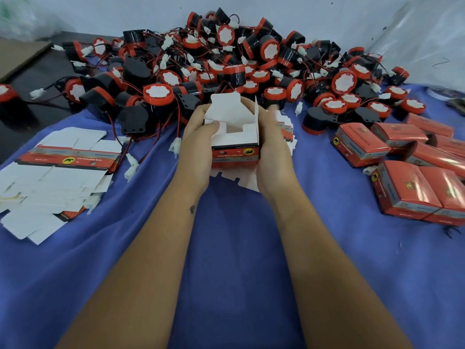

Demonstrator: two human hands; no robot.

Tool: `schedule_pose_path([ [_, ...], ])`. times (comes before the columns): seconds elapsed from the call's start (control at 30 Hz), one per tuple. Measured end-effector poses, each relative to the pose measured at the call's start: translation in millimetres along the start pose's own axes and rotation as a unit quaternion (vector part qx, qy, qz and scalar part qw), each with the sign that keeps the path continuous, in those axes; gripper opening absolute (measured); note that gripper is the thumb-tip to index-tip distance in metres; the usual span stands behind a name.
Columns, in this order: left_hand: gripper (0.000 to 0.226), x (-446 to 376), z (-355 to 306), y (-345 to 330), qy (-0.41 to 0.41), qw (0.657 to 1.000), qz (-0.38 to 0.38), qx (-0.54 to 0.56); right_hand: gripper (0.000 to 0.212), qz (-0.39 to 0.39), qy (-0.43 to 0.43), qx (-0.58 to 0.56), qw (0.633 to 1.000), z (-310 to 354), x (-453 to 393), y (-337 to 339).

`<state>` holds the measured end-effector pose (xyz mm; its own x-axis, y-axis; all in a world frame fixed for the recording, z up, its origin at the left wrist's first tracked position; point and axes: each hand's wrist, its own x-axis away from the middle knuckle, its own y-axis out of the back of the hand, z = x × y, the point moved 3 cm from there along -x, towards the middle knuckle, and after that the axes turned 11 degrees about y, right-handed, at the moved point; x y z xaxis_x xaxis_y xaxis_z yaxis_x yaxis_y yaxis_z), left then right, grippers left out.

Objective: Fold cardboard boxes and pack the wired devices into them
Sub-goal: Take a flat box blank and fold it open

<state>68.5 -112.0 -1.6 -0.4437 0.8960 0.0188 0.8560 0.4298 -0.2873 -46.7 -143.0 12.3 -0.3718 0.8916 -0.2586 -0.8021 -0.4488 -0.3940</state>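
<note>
Head view, box (235, 137): cupped upright between both hands so its top stays open.
Left hand (198, 144): grips side, thumb bending a flap.
Right hand (273, 147): wraps opposite side.
Devices (226, 59): heaped just behind box, within reach.

Blue cloth-covered bench (239, 248). Half-folded cardboard box (235, 144): white inside, red-black printed band, yellow round animal logo. Heaped round wired devices (226, 59): black bodies, red rims, white faces, red-black wires. Closed glossy red boxes (402, 172); flat white box blanks (50, 177).
</note>
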Motion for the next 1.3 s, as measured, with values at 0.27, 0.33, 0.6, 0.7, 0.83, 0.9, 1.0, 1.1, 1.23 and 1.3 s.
schedule_pose_path([
  [0.27, 0.027, 2.6, -3.4, -4.6, -0.023, 0.999, 0.015, 0.039, 0.041, 0.043, 0.027, -0.012, 0.999, -3.4, 2.0, 2.5],
  [0.33, 0.029, 5.8, -5.3, -5.0, -0.041, 0.997, 0.013, 0.06, 0.035, 0.036, 0.04, -0.017, 0.998, -3.2, 2.2, 1.5],
  [0.6, 0.014, 12.3, -5.7, -4.4, -0.025, 0.997, 0.039, 0.054, 0.024, 0.017, 0.032, 0.047, 0.998, 1.5, 4.2, 0.5],
  [0.7, 0.025, 10.4, -5.5, -2.7, -0.019, 1.0, 0.009, 0.006, 0.038, -0.019, 0.05, 0.114, 0.992, 2.4, 2.0, 2.6],
  [0.83, 0.036, 10.2, -3.7, -2.7, -0.016, 1.0, 0.007, -0.006, 0.04, -0.031, 0.063, 0.165, 0.984, 4.3, 1.6, 6.2],
  [0.9, 0.03, 10.8, -5.2, -2.8, -0.008, 1.0, 0.0, 0.028, 0.026, -0.022, 0.045, 0.118, 0.992, 2.1, 3.1, 4.4],
  [1.0, 0.023, 9.7, -15.6, 4.8, -0.049, 0.992, -0.047, 0.102, 0.032, -0.068, 0.076, 0.159, 0.982, 3.1, 3.9, 6.0],
  [1.1, 0.012, 7.4, -24.7, 15.4, -0.109, 0.98, -0.083, 0.147, 0.034, -0.081, 0.128, 0.26, 0.954, 6.6, 5.0, 12.5],
  [1.23, 0.011, 6.3, -28.6, 19.3, -0.166, 0.974, -0.124, 0.09, 0.034, -0.021, 0.038, 0.21, 0.977, 2.5, 4.7, 6.1],
  [1.3, 0.015, 6.3, -28.2, 15.8, -0.157, 0.981, -0.092, 0.067, 0.029, -0.012, 0.023, 0.173, 0.985, 2.2, 3.0, -1.0],
])
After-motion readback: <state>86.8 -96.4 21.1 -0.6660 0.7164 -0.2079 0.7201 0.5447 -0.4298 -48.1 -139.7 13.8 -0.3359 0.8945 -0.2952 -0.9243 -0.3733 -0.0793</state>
